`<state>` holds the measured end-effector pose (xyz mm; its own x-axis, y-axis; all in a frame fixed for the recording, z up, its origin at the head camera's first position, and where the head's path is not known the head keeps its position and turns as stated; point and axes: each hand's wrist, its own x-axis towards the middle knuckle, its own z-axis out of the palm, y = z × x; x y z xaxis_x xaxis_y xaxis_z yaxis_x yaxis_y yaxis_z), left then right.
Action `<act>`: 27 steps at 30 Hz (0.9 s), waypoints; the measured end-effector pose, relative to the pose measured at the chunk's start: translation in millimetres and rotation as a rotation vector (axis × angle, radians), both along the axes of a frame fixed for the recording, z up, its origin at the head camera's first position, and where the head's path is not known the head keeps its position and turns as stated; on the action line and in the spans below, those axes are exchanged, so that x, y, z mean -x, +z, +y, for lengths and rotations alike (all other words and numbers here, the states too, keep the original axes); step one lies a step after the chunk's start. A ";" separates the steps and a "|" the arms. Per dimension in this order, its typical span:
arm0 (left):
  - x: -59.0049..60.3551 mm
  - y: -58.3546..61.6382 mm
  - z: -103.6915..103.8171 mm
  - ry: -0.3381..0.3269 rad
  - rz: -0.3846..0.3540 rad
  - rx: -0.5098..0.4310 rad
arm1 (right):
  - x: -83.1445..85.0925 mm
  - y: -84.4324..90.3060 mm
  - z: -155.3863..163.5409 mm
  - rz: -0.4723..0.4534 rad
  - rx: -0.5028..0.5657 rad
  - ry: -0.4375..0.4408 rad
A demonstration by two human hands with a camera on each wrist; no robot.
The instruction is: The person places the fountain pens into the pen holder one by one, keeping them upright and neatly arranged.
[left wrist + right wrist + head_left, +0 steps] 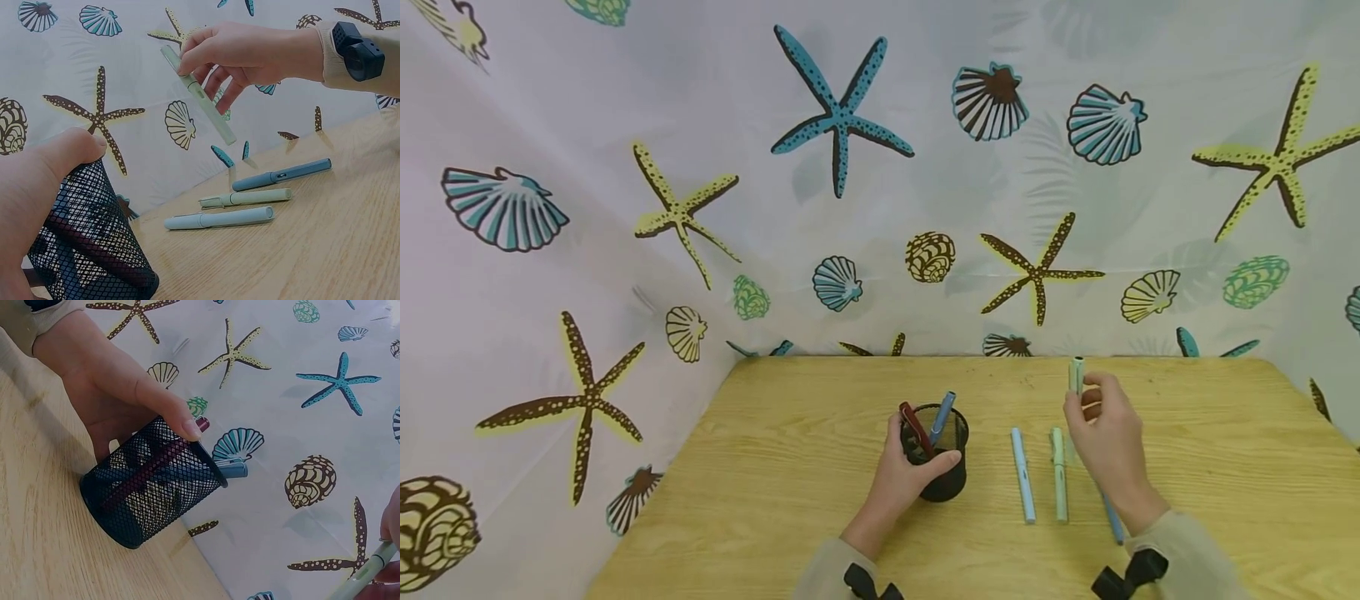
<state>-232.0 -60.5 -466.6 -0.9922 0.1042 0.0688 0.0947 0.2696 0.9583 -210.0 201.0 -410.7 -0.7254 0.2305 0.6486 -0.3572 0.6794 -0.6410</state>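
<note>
Head view: a pale wooden table (pixel 820 500) set against a white curtain printed with starfish and shells (pixel 850 208). The left hand (pixel 901 475) grips a round black wire-mesh pen cup (pixel 947 487), fingers and thumb curled round its wall. The cup stands near the table's middle. In the right-wrist view it leans away from upright, its base edge on the wood. Inside it stand a dark red pen (pixel 916 427) and a blue pen (pixel 943 415), both tips rising above the rim.

The right hand (pixel 1105 442) is raised above the table and pinches a pale green pen (pixel 1077 375) between thumb and fingertips — the pen is clear of the surface, to the right of the cup and well apart from it. In the left-wrist view it hangs tilted, one end high beside the fingers (pixel 194 59), the other end slanting down.

Three more pens lie flat on the wood between the cup and the right forearm, roughly parallel: a light blue pen (pixel 1022 475) nearest the cup, a mint green pen (pixel 1059 475) just beside it, and a darker blue pen (pixel 1112 518) — partly hidden under the right hand in the head view, fully seen from the left wrist.

Both wrists carry a black strapped device over beige sleeves (pixel 1187 558).
</note>
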 end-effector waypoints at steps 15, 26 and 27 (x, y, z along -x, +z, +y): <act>-1.4 1.1 -0.1 0.004 -0.004 -0.007 | 5.4 -1.2 -24.4 0.150 0.046 0.121; 2.6 -1.6 -1.1 -0.012 0.011 -0.005 | 9.9 6.5 -43.8 0.196 0.057 0.186; 3.2 -1.6 -0.8 -0.013 0.010 -0.007 | 10.5 6.9 -45.5 0.199 0.060 0.192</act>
<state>-235.1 -61.3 -468.2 -0.9900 0.1167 0.0794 0.1077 0.2612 0.9593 -220.5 155.5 -403.8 -0.6195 0.1439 0.7717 -0.5982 0.5501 -0.5828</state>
